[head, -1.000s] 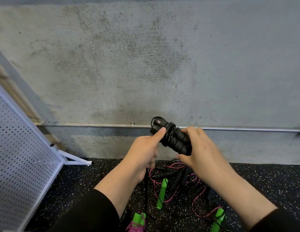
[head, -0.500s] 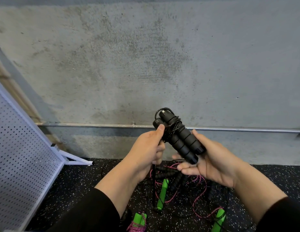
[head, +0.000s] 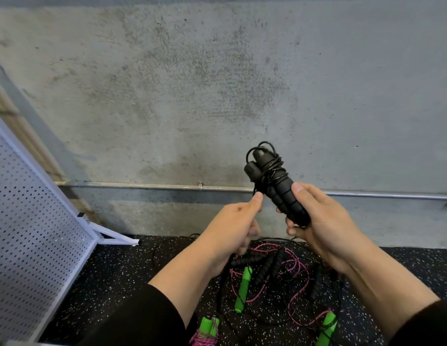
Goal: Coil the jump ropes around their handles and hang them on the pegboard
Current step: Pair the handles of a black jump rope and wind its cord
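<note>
- Head view, hidden parts: tangled jump ropes (head: 275,275) on the speckled floor (head: 122,275) are lying partly behind both forearms; a coiled green-handled rope (head: 207,330) is being cut off at the bottom edge.
- Right hand (head: 324,226): closing around the black jump rope bundle (head: 277,183), which is tilting up before the concrete wall (head: 217,83).
- Left hand (head: 232,231): curling loosely, thumb and forefinger pinching a black cord end beside the bundle.
- White pegboard (head: 30,233): leaning at far left, cropped by the frame.
- Metal pipe (head: 155,186): running along the wall behind the bundle.

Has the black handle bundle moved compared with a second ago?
Yes. The black handle bundle has risen and tipped more upright: its top now stands well above the metal pipe on the wall, gripped low by the right hand.
</note>
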A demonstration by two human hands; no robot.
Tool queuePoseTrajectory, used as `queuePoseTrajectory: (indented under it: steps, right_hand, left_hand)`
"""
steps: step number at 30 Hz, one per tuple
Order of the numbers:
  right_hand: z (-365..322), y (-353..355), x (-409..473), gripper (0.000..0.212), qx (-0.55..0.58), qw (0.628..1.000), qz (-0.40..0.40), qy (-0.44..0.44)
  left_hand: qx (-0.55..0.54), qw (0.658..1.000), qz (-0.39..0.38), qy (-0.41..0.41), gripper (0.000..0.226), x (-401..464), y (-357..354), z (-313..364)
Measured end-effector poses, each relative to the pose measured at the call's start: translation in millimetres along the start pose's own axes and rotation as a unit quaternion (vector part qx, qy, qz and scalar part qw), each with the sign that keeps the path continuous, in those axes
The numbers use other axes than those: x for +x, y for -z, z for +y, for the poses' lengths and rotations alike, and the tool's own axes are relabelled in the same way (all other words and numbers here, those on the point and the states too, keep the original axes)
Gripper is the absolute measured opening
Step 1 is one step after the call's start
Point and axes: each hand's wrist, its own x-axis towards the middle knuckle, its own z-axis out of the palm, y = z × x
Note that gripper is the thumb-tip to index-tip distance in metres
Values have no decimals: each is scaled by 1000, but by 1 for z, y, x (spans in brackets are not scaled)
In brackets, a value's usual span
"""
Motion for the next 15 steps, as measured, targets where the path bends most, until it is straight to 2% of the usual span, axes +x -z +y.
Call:
queuePoseTrajectory:
  steps: [2, 4, 6, 8, 12, 13, 14, 15]
  right_hand:
    - [4, -1, 0, 21, -74, 997, 20, 19]
    - [5, 0, -1, 23, -198, 979, 30, 49]
    - [6, 1, -1, 35, -323, 941, 30, 92]
    - [7, 0, -2, 52, -399, 907, 46, 124]
    - [12, -11, -9, 60, -510, 829, 48, 224]
    - [13, -11, -9, 58, -515, 824, 37, 232]
    - [12, -12, -9, 51, -500, 836, 27, 225]
    - [11, -10, -9, 40, -458, 865, 21, 205]
  left_hand:
    - [11, 1000, -3, 18, 65, 1, -2, -2]
    - [-9, 999, -8, 38, 68, 3, -3, -3]
    - [-64, 997, -13, 50, 71, 5, -2, -3]
    - [-119, 991, -21, 58, 71, 6, -1, -3]
    - [-159, 985, 11, 68, 49, 7, -2, -4]
    - [-166, 984, 23, 66, 46, 8, -2, -5]
    - [-172, 983, 31, 62, 44, 9, -2, -6]
    - [-176, 982, 34, 56, 43, 9, -1, -6]
